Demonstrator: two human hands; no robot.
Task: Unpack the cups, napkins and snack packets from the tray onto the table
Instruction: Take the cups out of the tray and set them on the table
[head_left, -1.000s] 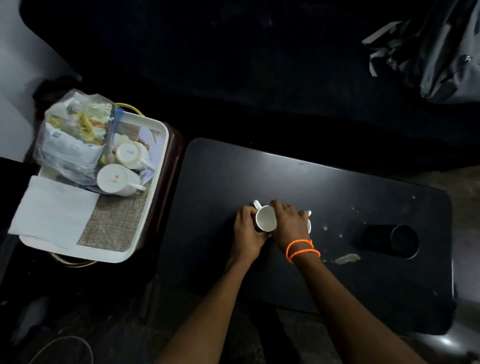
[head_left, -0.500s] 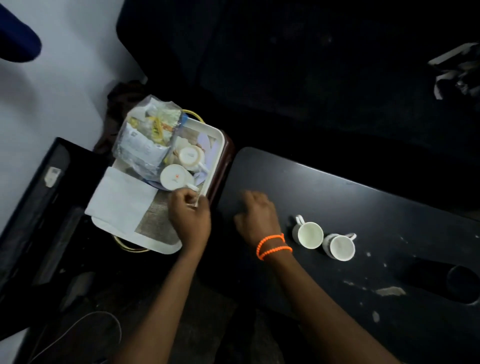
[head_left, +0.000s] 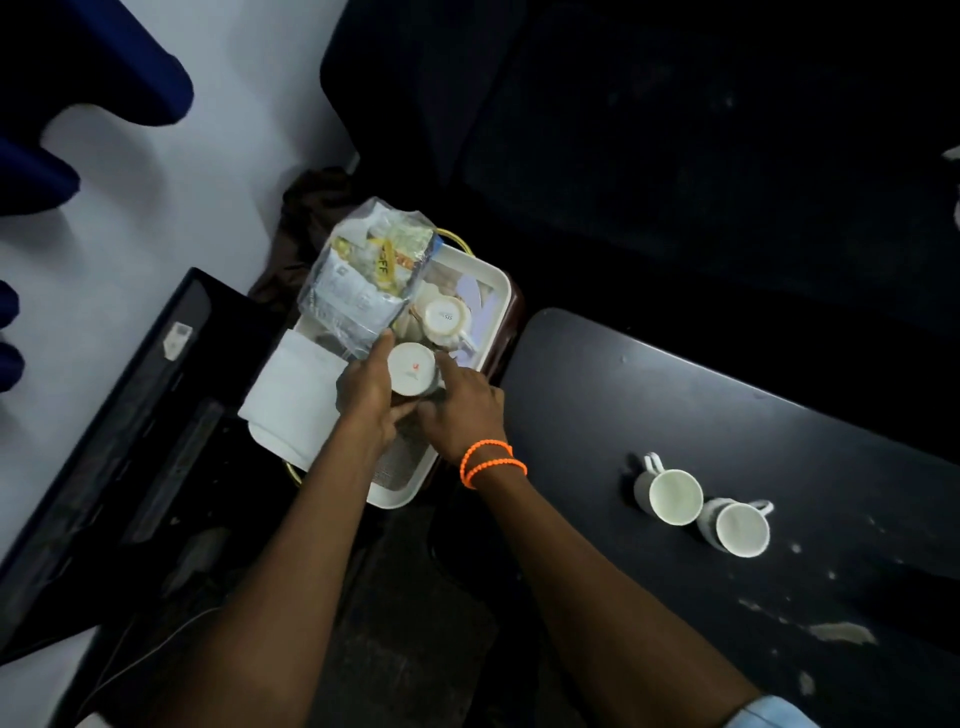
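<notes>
Both hands, left (head_left: 366, 395) and right (head_left: 460, 410), clamp the upturned cup (head_left: 411, 369); snack bag (head_left: 363, 280) crowds its far side

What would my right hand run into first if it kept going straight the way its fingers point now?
The right hand points up-left at the overturned white cup on the tray; its fingertips already look against that cup's side, so the cup comes first, though depth is unclear.

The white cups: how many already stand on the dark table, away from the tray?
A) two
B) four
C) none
A: two white cups, one with its neighbour beside it, stand upright on the dark table, while other cups are still in the tray.
</notes>
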